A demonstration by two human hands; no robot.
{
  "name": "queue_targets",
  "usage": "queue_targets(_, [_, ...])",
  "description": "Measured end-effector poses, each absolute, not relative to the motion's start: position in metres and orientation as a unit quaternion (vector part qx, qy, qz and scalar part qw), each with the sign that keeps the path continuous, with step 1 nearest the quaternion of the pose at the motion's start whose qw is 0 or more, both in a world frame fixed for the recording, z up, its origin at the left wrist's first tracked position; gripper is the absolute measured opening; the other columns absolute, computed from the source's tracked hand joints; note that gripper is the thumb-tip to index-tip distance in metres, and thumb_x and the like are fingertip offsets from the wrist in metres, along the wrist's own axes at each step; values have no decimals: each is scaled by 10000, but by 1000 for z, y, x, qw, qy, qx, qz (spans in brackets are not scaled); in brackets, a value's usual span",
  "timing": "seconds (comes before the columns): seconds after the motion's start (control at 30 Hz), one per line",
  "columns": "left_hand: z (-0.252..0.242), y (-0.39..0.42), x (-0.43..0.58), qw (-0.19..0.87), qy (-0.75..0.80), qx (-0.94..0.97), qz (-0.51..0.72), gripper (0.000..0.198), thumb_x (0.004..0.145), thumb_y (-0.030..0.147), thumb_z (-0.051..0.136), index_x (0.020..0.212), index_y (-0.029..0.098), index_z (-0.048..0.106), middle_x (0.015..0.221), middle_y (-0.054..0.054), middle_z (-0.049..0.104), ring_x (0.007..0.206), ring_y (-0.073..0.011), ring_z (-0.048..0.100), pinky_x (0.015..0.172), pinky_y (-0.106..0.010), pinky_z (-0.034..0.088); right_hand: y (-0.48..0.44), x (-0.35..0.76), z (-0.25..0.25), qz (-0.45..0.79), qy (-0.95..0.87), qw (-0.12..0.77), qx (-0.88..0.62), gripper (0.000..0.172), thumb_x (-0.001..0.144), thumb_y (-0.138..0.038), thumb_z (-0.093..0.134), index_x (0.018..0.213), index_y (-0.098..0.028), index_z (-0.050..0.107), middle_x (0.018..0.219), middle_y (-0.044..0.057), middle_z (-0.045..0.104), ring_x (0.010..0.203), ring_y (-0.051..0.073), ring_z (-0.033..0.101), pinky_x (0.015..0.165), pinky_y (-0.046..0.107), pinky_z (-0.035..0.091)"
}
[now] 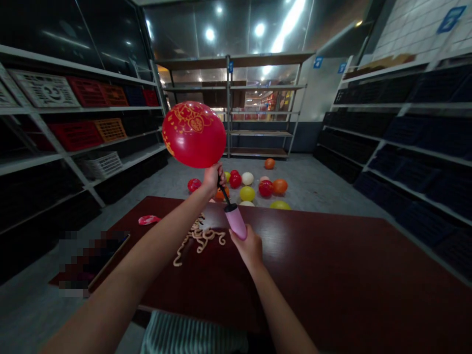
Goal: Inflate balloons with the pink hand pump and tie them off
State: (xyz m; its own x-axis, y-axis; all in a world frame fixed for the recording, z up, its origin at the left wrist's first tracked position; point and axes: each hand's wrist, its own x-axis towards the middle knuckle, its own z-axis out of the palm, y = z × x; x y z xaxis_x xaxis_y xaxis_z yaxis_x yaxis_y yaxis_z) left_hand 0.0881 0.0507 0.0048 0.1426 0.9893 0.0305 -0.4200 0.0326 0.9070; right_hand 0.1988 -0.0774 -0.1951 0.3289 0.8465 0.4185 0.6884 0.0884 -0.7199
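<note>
A large red balloon (pixel 194 135) with gold printing is inflated at the black tip of a hand pump (pixel 238 223). My left hand (pixel 214 179) is closed around the balloon's neck and the pump's nozzle end, so the neck itself is hidden. My right hand (pixel 249 246) wraps the pump's pink barrel from below. The pump slants up to the left above the table (pixel 317 265). Under it lie several tan, curly strands (pixel 202 238). A flat, uninflated red balloon (pixel 148 220) rests on the table to the left of them.
Several inflated balloons, among them a yellow one (pixel 247 193) and an orange one (pixel 280 186), lie on the floor beyond the table. A dark, partly pixelated object (pixel 106 258) lies at the table's left edge. Shelves with crates (pixel 86 92) line both sides; a rack (pixel 258 133) stands behind.
</note>
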Motion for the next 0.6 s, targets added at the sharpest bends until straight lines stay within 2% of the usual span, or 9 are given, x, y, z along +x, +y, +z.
queue_targets(0.27, [-44, 29, 144, 635, 374, 413, 536, 361, 885, 184, 452, 541, 217, 345, 368, 34, 342, 276, -95, 277, 329, -214, 210, -73, 205, -198, 159, -507, 501, -683, 458, 820, -683, 614, 857, -230, 675, 687, 48, 727, 612, 221, 698, 535, 266, 437])
queue_targets(0.43, [-31, 33, 134, 632, 384, 397, 544, 300, 846, 155, 466, 567, 217, 372, 378, 28, 375, 274, -97, 294, 331, -212, 200, -73, 206, -194, 210, -506, 527, -650, 483, 790, -698, 646, 895, -229, 689, 677, 37, 727, 642, 226, 712, 551, 263, 472])
queue_targets(0.6, [-9, 43, 100, 625, 374, 372, 576, 292, 838, 160, 474, 587, 221, 337, 381, 41, 341, 275, -92, 274, 339, -213, 196, -77, 202, -190, 182, -547, 510, -638, 456, 776, -651, 683, 947, -229, 711, 827, 60, 769, 785, 256, 740, 643, 286, 504])
